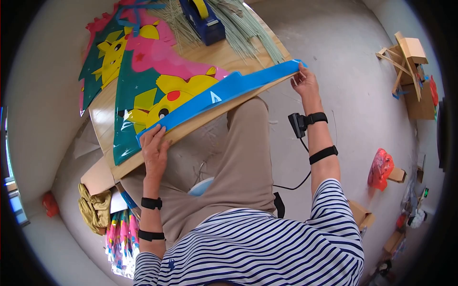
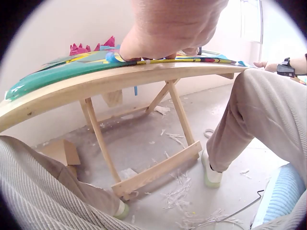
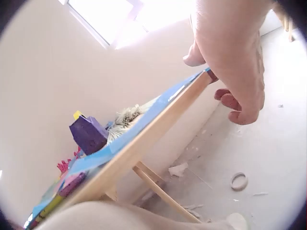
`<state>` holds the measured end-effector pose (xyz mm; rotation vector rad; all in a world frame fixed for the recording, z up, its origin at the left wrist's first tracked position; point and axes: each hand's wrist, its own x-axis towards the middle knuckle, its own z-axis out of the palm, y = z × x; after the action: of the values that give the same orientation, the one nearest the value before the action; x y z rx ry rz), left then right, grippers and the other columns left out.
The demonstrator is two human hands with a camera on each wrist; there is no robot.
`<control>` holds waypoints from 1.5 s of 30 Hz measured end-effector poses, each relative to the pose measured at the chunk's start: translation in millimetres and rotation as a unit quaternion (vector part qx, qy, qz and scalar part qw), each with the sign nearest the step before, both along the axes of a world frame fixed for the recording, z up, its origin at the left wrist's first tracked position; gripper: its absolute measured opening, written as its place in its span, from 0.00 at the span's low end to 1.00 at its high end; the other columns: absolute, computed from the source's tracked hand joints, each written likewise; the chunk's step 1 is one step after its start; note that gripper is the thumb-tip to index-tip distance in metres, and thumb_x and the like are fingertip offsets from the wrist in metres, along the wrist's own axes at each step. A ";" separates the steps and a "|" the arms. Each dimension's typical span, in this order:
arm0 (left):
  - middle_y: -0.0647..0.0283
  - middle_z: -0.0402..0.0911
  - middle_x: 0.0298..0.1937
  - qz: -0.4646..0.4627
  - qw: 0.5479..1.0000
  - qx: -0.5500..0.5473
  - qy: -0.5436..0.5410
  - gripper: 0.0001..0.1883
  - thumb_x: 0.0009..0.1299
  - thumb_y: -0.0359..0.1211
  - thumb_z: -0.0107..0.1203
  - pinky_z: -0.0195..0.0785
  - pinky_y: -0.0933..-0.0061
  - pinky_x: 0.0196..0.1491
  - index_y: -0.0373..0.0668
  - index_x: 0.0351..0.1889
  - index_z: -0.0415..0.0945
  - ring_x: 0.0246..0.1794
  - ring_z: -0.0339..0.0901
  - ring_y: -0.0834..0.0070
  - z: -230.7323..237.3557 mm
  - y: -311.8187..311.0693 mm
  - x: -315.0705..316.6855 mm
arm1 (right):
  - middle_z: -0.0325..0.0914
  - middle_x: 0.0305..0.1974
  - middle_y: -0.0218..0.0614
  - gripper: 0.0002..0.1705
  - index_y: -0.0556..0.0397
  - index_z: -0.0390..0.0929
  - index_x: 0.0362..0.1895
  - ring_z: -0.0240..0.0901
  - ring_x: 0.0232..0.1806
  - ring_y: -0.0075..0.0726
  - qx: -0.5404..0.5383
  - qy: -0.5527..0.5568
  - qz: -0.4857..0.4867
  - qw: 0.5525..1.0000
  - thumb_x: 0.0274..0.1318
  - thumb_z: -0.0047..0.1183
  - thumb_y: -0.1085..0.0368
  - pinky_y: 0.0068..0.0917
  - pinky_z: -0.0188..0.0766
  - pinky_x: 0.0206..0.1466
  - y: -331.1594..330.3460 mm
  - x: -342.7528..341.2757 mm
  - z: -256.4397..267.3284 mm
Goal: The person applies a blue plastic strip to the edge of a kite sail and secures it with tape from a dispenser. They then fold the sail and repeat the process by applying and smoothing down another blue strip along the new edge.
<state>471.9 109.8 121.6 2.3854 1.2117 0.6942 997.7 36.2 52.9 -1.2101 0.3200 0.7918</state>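
Note:
A long blue plastic strip (image 1: pixel 214 97) with a white mark lies along the near edge of the wooden table (image 1: pixel 191 132). It overlaps a glossy printed plastic sheet (image 1: pixel 131 102) showing a yellow cartoon figure on green and pink. My left hand (image 1: pixel 155 150) presses its fingertips on the strip's left end; in the left wrist view its fingers (image 2: pixel 136 52) rest at the table edge. At the far right corner my right hand (image 1: pixel 307 86) pinches the strip's other end between thumb and forefinger, its remaining fingers (image 3: pixel 235 105) curled below the tabletop.
A second printed sheet (image 1: pixel 102 62) lies at the table's left. Behind the strip stand a blue tape dispenser (image 1: pixel 210 31) and a heap of thin pale sticks (image 1: pixel 241 31). Scraps (image 2: pixel 177 189) and a tape ring (image 3: pixel 239 181) litter the floor. Cardboard (image 1: pixel 98 176) sits beside the table's left end.

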 end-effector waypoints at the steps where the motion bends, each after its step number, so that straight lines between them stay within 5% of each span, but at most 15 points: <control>1: 0.55 0.80 0.59 -0.001 1.000 0.004 -0.001 0.21 0.61 0.24 0.65 0.61 0.61 0.66 0.38 0.55 0.82 0.60 0.71 0.56 -0.6 0.3 0.1 | 0.74 0.34 0.24 0.12 0.40 0.79 0.33 0.66 0.36 0.29 -0.009 -0.026 -0.022 0.999 0.50 0.73 0.62 0.41 0.66 0.48 5.2 4.4 -1.9; 6: 0.55 0.80 0.59 -0.005 1.000 0.007 -0.004 0.22 0.60 0.24 0.65 0.62 0.60 0.66 0.38 0.55 0.82 0.60 0.71 0.56 0.2 -0.3 -1.0 | 0.73 0.22 0.26 0.13 0.50 0.76 0.28 0.65 0.21 0.25 -0.006 -0.186 -0.009 0.983 0.49 0.72 0.71 0.25 0.62 0.29 19.8 13.2 36.6; 9: 0.55 0.80 0.58 -0.001 1.000 0.006 0.002 0.22 0.60 0.24 0.65 0.62 0.60 0.66 0.37 0.55 0.82 0.59 0.71 0.55 0.3 0.1 -0.8 | 0.76 0.23 0.28 0.13 0.53 0.77 0.28 0.67 0.21 0.24 -0.003 -0.239 -0.032 0.971 0.47 0.72 0.74 0.21 0.62 0.27 34.1 12.9 71.8; 27: 0.57 0.80 0.59 0.007 0.999 0.015 -0.035 0.26 0.56 0.25 0.69 0.65 0.58 0.62 0.39 0.55 0.82 0.58 0.71 0.54 -6.4 -1.1 -3.5 | 0.81 0.27 0.28 0.10 0.62 0.84 0.30 0.72 0.28 0.23 -0.095 -0.435 0.013 0.895 0.48 0.72 0.71 0.24 0.68 0.35 74.2 19.9 77.9; 31: 0.58 0.80 0.58 0.008 0.999 0.022 -0.037 0.25 0.56 0.27 0.70 0.65 0.58 0.62 0.39 0.54 0.83 0.58 0.71 0.54 -5.9 -1.1 -4.1 | 0.75 0.21 0.22 0.08 0.56 0.85 0.26 0.65 0.25 0.19 -0.166 -0.539 0.036 0.825 0.50 0.70 0.66 0.25 0.63 0.32 79.5 8.3 92.6; 37: 0.58 0.80 0.57 0.012 0.998 0.031 -0.050 0.24 0.56 0.30 0.70 0.65 0.57 0.61 0.39 0.53 0.83 0.57 0.71 0.55 -6.7 -1.5 -4.0 | 0.73 0.17 0.30 0.10 0.56 0.82 0.25 0.60 0.22 0.21 -0.147 -0.681 0.092 0.711 0.52 0.67 0.64 0.29 0.62 0.29 93.7 -76.8 143.4; 40: 0.58 0.80 0.57 0.016 0.998 0.035 -0.056 0.24 0.56 0.31 0.70 0.66 0.57 0.60 0.38 0.53 0.83 0.57 0.72 0.55 -8.4 -1.7 -5.0 | 0.70 0.18 0.43 0.11 0.57 0.78 0.25 0.65 0.19 0.39 -0.071 -0.742 0.136 0.653 0.51 0.66 0.65 0.36 0.63 0.27 101.6 -159.0 161.1; 41: 0.59 0.80 0.57 0.017 0.997 0.036 -0.058 0.24 0.56 0.31 0.70 0.66 0.57 0.60 0.39 0.52 0.83 0.57 0.72 0.55 -9.0 -1.9 -5.1 | 0.71 0.18 0.33 0.10 0.57 0.80 0.28 0.60 0.21 0.24 -0.031 -0.756 0.156 0.635 0.55 0.67 0.66 0.29 0.62 0.27 103.6 -185.4 157.3; 42: 0.59 0.80 0.57 0.019 0.997 0.038 -0.061 0.23 0.56 0.31 0.70 0.66 0.57 0.60 0.39 0.52 0.83 0.57 0.72 0.55 -9.8 -2.0 -5.7 | 0.72 0.23 0.45 0.13 0.56 0.74 0.25 0.70 0.24 0.51 -0.019 -0.773 0.170 0.611 0.51 0.66 0.65 0.41 0.65 0.29 103.5 -218.2 156.8; 45: 0.59 0.80 0.57 0.020 0.996 0.049 -0.066 0.23 0.57 0.30 0.69 0.66 0.57 0.60 0.39 0.53 0.82 0.58 0.72 0.55 -14.0 -1.1 -7.5 | 0.74 0.29 0.42 0.07 0.52 0.74 0.28 0.73 0.28 0.54 0.073 -0.787 0.228 0.568 0.51 0.61 0.69 0.45 0.70 0.31 105.4 -301.3 124.7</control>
<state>464.3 108.7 107.7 2.3566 1.1991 0.9271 696.4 141.6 177.6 -1.3999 -1.5786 -0.1215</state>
